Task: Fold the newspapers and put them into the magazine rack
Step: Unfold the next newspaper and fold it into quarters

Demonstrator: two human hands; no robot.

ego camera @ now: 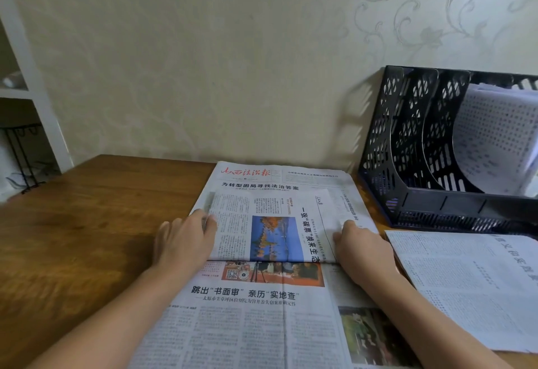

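A large newspaper lies spread on the wooden table. On top of it rests a smaller folded newspaper with a blue and orange photo. My left hand grips the folded paper's left edge, fingers curled on it. My right hand pinches its right edge. The black perforated magazine rack stands at the right against the wall, and a curled folded paper sits in its rightmost slot.
Another folded newspaper lies flat at the right, in front of the rack. A white shelf unit with a black wire stand is at the far left. The wallpapered wall runs behind the table.
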